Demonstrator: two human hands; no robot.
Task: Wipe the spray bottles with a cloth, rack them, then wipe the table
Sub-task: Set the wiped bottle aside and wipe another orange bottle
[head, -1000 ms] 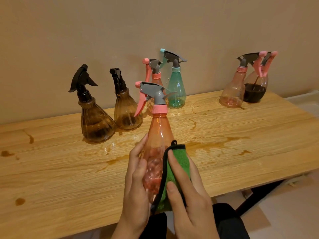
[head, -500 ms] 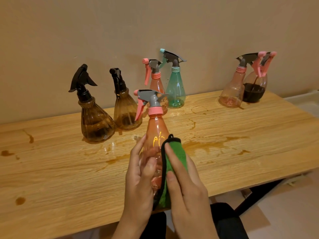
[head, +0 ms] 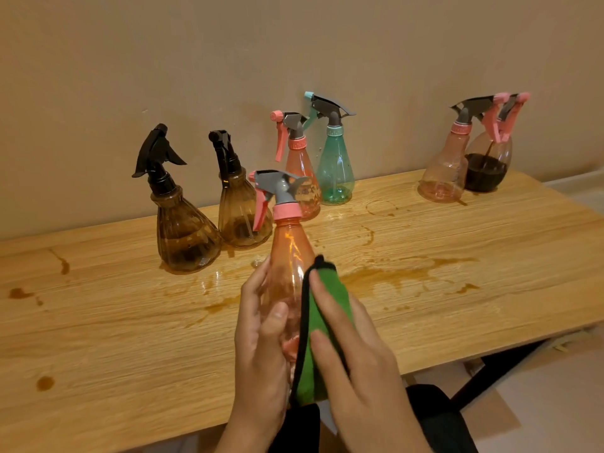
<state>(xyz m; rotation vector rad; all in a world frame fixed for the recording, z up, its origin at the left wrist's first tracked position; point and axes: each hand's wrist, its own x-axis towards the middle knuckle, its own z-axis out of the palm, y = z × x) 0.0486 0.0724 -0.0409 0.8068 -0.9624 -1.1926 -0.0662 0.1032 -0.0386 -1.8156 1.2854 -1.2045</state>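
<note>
Above the near edge of the stained wooden table [head: 130, 371], my left hand [head: 261, 335] curls round the translucent orange plastic spray bottle [head: 289, 256], steadying it nozzle-up for wiping; my right hand [head: 356, 364], fingers straight, presses the black-edged green cloth [head: 323, 322] against its side. I judge free room rightward.

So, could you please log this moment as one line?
left hand grips orange spray bottle | right hand presses green cloth on it | table stained
</note>
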